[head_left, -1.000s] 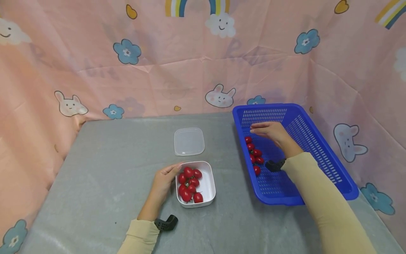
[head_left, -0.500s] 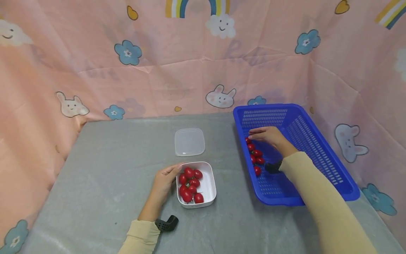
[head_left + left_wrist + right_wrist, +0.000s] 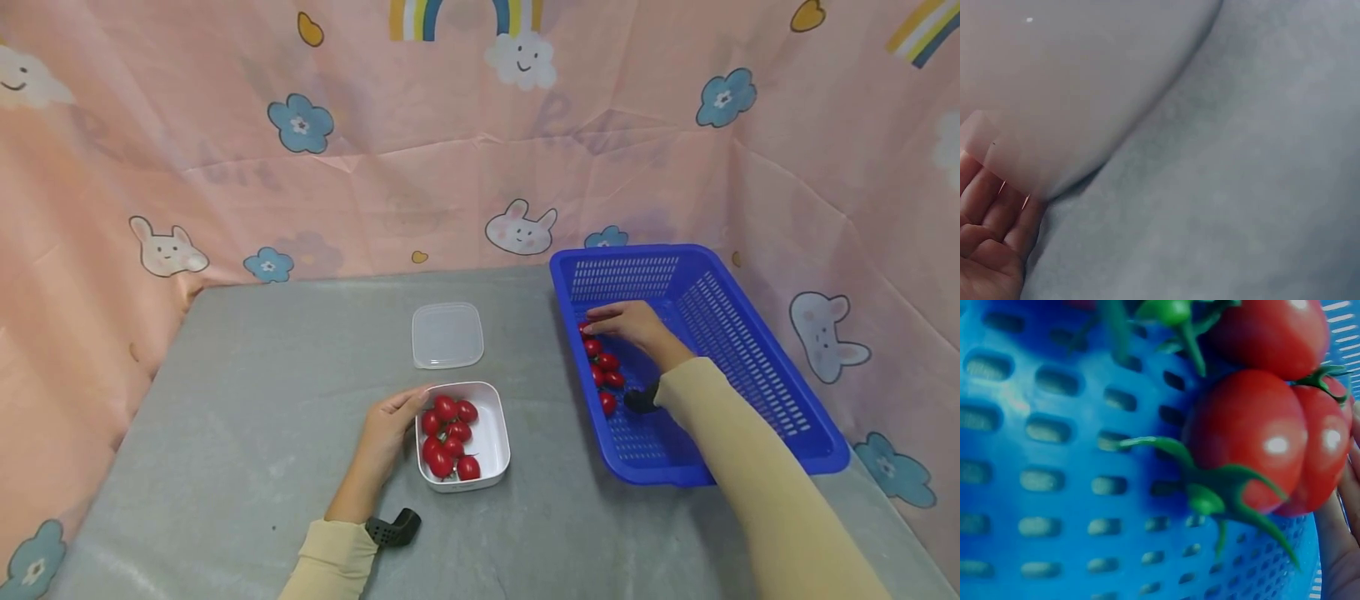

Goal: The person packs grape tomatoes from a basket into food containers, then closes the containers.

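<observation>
1. The right hand (image 3: 632, 323) reaches into the blue basket (image 3: 656, 475), thumb and fingers only slightly parted around the farthest tomato (image 3: 582, 330) by the basket's left wall. From where I stand, I can't tell whether they pinch it or merely touch it; that tomato shows only partly beneath the fingertips.
2. The left hand (image 3: 384, 427) rests at the left side of the white container (image 3: 492, 435), fingers loosely bent, tips against the outer wall. It lifts nothing; I'd say it steadies the container, which sits upright on the grey table (image 3: 262, 400).
3. What looks done: about eight red tomatoes (image 3: 440, 463) lie together inside the container, mostly on its left side. A bare strip of white floor shows along the right, so there seems to be room for a few more.
4. What looks left: I count about six tomatoes in the basket, the one under the fingers included. They line its left wall, and the right wrist view shows several touching one another, green stalks on.
5. The clear lid (image 3: 448, 336) lies flat beyond the container, apart from it, so the container is uncovered. Overall I judge the work a little past its middle.
</observation>
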`<state>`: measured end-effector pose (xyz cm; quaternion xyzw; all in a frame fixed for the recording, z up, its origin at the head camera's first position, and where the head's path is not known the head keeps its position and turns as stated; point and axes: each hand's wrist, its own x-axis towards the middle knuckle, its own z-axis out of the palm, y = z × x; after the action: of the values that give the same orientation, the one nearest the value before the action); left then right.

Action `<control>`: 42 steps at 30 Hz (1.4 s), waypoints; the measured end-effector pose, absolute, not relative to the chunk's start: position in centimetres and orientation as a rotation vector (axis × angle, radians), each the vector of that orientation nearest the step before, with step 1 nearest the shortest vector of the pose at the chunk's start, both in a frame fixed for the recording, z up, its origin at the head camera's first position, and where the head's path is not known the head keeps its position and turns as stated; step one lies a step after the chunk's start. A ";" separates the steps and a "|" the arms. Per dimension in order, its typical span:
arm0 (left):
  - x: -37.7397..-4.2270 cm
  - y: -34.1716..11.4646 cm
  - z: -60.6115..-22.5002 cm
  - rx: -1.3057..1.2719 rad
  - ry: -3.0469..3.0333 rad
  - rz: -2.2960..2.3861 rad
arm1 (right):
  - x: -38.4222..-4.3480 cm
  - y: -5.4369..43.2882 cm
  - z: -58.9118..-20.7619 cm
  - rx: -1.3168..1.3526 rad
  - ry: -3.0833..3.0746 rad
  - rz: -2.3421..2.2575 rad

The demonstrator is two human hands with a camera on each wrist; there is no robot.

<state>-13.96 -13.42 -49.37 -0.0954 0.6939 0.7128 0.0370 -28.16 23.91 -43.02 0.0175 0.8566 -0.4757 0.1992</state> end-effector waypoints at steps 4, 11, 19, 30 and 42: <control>-13.9 -13.4 -49.3 -0.283 2.105 2.222 | -28.4 23.6 -43.4 0.002 2.443 -1.280; -13.9 -13.4 -49.3 -0.286 2.113 2.211 | -28.3 23.7 -43.1 0.048 2.455 -1.273; -13.9 -13.4 -49.4 -0.278 2.110 2.204 | -28.2 24.1 -40.6 0.147 2.398 -1.444; -13.9 -13.5 -49.3 -0.290 2.119 2.193 | -26.7 22.4 -36.8 0.072 2.356 -1.620; -13.9 -13.4 -49.2 -0.284 2.121 2.202 | -24.5 18.6 -35.2 -0.056 2.417 -1.589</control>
<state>-13.94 -13.42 -49.18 -0.0924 0.6905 0.7166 0.0356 -24.46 18.58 -35.19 -0.0193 0.8290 -0.5450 0.1241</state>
